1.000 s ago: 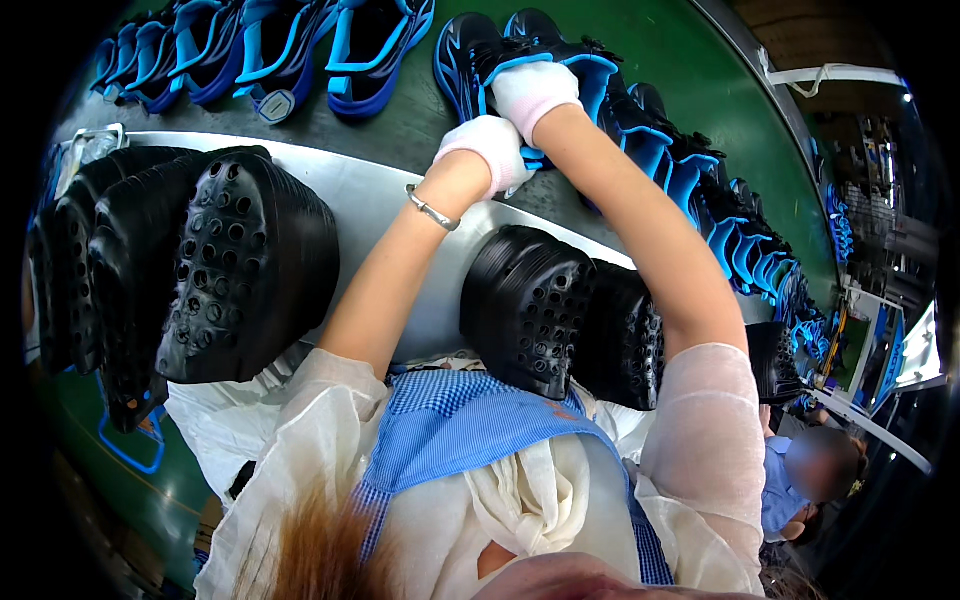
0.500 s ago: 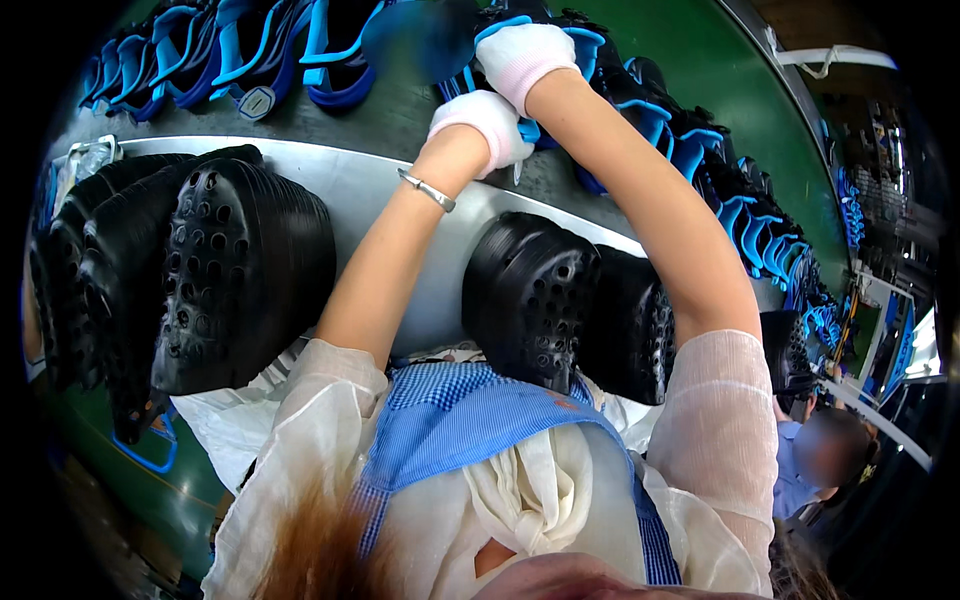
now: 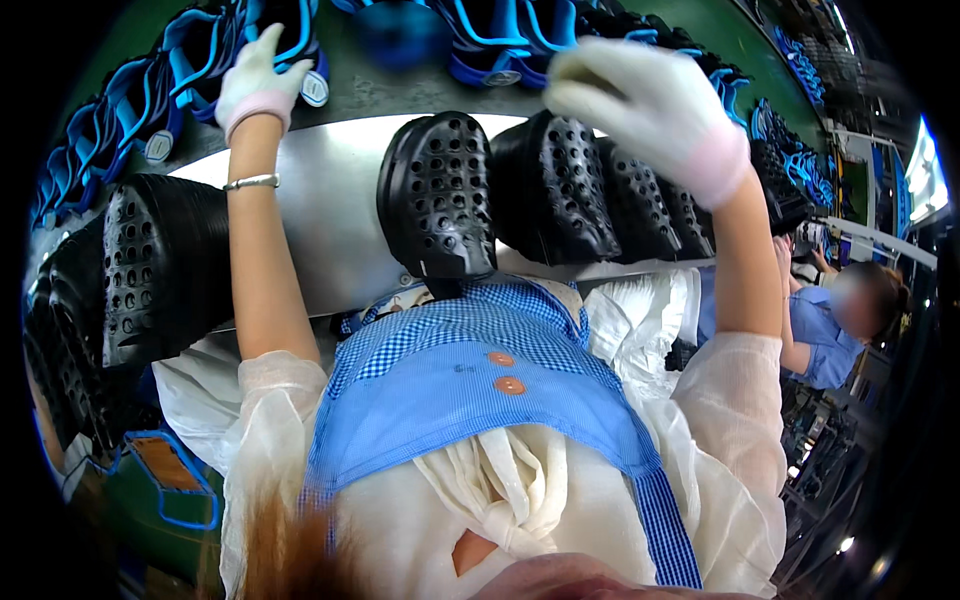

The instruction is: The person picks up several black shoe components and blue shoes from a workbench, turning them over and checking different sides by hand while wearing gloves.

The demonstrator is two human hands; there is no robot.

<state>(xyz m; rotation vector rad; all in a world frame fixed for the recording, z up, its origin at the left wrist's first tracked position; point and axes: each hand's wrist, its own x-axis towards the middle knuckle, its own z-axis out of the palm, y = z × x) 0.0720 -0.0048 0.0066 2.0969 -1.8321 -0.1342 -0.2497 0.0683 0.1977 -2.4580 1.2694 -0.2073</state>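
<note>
My left hand (image 3: 258,85), in a white knit glove with a pink cuff, has its fingers spread. It is at a black shoe upper with bright blue trim (image 3: 300,35); whether it touches the shoe, I cannot tell. My right hand (image 3: 650,110), gloved the same way and slightly blurred, is raised over the black soles at right, its curved fingers and thumb apart. Nothing shows between them. Black soles with rows of round holes (image 3: 440,190) stand in stacks before me. Another sole stack (image 3: 160,270) is left of my left forearm.
A pale smooth ledge (image 3: 320,220) carries the soles. Beyond it, a dark bench (image 3: 350,80) holds rows of blue-trimmed shoes (image 3: 490,40). A blue-framed stand (image 3: 185,480) is low at left. At right, another person in a blue top (image 3: 830,340) is nearby.
My hands, close together at a shoe on the far side before, are now wide apart: the left went left, the right went right and nearer. The view has shifted too.
</note>
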